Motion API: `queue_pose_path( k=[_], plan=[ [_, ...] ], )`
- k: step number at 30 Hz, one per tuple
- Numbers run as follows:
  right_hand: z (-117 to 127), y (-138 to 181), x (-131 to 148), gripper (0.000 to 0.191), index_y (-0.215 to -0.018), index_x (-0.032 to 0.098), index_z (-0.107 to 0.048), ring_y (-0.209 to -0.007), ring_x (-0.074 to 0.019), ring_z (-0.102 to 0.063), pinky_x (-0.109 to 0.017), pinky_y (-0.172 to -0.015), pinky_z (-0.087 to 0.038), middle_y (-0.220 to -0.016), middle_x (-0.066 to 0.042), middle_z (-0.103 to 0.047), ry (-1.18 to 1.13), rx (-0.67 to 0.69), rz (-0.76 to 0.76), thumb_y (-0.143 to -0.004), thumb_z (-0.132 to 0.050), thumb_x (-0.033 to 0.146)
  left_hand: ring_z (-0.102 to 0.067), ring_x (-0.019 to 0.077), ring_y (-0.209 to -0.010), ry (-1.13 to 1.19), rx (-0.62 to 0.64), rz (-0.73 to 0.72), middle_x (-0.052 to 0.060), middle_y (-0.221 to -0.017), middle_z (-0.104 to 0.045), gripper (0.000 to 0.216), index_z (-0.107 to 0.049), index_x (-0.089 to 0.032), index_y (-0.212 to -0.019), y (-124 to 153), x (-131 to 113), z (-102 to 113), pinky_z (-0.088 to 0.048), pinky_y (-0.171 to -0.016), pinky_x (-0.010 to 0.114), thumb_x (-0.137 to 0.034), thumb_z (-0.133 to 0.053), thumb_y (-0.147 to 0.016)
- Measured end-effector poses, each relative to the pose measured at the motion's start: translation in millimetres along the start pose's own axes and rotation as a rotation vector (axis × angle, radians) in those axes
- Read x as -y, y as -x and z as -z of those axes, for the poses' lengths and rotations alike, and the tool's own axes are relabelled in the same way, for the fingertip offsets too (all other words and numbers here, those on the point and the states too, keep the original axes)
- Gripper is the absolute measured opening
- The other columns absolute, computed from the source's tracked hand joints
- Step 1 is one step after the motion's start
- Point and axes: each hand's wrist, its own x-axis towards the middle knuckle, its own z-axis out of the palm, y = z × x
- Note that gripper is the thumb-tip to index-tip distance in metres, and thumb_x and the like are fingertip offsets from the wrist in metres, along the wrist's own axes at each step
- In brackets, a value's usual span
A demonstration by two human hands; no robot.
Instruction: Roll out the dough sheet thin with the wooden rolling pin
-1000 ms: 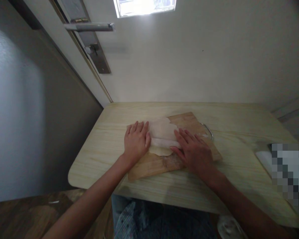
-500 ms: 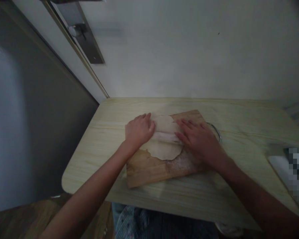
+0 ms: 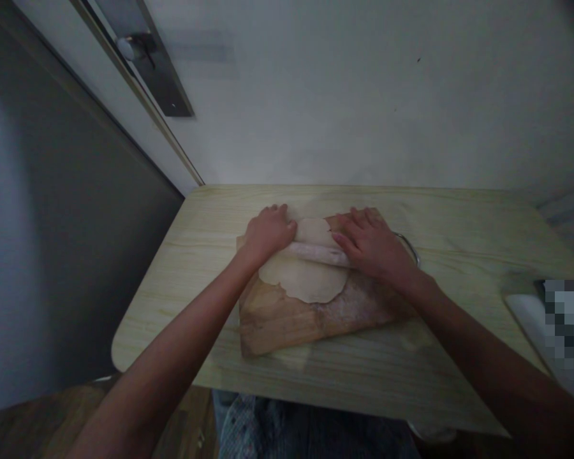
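A pale rolling pin lies crosswise on a flat, thin sheet of dough with an uneven edge. My left hand is closed over the pin's left end, its thumb turned inward. At the other end, my right hand holds the pin under its palm, fingers reaching forward over it. Both hands hide the pin's ends. Beneath the dough is a wooden cutting board, dusted with flour on its near right part, with a metal handle at its right side.
The board rests on a light wood-grain table against a white wall. A door lock plate is at upper left, beside a grey panel. A white-edged object, partly pixelated, lies at the table's right.
Both hands have pushed the rolling pin forward over the dough, away from me, so more of the near dough shows. The view has shifted slightly.
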Motion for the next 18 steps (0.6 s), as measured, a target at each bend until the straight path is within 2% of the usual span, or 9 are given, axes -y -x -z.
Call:
queue_pose_path(
  k=[4, 7, 10, 12, 18],
  plan=[
    [3, 17, 12, 0.047, -0.125, 0.014, -0.042, -0.126, -0.028, -0.024, -0.048, -0.098, -0.02, -0.134, -0.014, -0.036, 0.042, -0.026, 0.014, -0.089, -0.02, 0.036, -0.029, 0.0267, -0.124, -0.08, -0.013, -0.065, 0.009, -0.134, -0.037, 0.051, -0.027, -0.017, -0.132, 17, 1, 2, -0.032, -0.096, 0.039, -0.037, -0.026, -0.085],
    [1, 12, 9, 0.046, -0.128, 0.018, -0.038, -0.127, -0.0278, -0.022, -0.049, -0.098, -0.02, -0.136, -0.012, -0.033, 0.043, -0.009, 0.014, -0.089, -0.021, 0.036, -0.028, 0.0272, -0.125, -0.066, 0.012, -0.058, 0.01, -0.135, -0.035, 0.054, -0.023, -0.016, -0.134, 13, 2, 2, -0.031, -0.097, 0.039, -0.04, -0.025, -0.085],
    [0, -2, 1, 0.049, -0.129, 0.019, -0.036, -0.126, -0.0288, -0.024, -0.05, -0.096, -0.024, -0.137, -0.013, -0.032, 0.012, 0.047, -0.014, -0.088, -0.022, 0.041, -0.033, 0.026, -0.122, -0.024, 0.039, -0.002, 0.013, -0.133, -0.037, 0.056, -0.023, -0.011, -0.133, -2, 0, 2, -0.034, -0.094, 0.037, -0.038, -0.028, -0.084],
    [2, -3, 1, 0.05, -0.13, 0.017, -0.035, -0.125, -0.028, -0.026, -0.048, -0.096, -0.026, -0.136, -0.014, -0.033, -0.003, 0.068, -0.019, -0.088, -0.022, 0.042, -0.035, 0.0252, -0.121, -0.023, 0.012, 0.008, 0.014, -0.132, -0.039, 0.055, -0.025, -0.01, -0.132, -4, -1, 3, -0.035, -0.094, 0.036, -0.036, -0.028, -0.084],
    [7, 16, 17, 0.048, -0.132, 0.017, -0.03, -0.127, -0.0279, -0.021, -0.051, -0.099, -0.017, -0.138, -0.013, -0.03, 0.053, -0.04, 0.026, -0.088, -0.026, 0.035, -0.033, 0.0228, -0.123, -0.087, -0.111, -0.019, 0.008, -0.132, -0.041, 0.048, -0.03, -0.017, -0.13, 21, -1, 0, -0.032, -0.097, 0.036, -0.032, -0.025, -0.086]
  ],
)
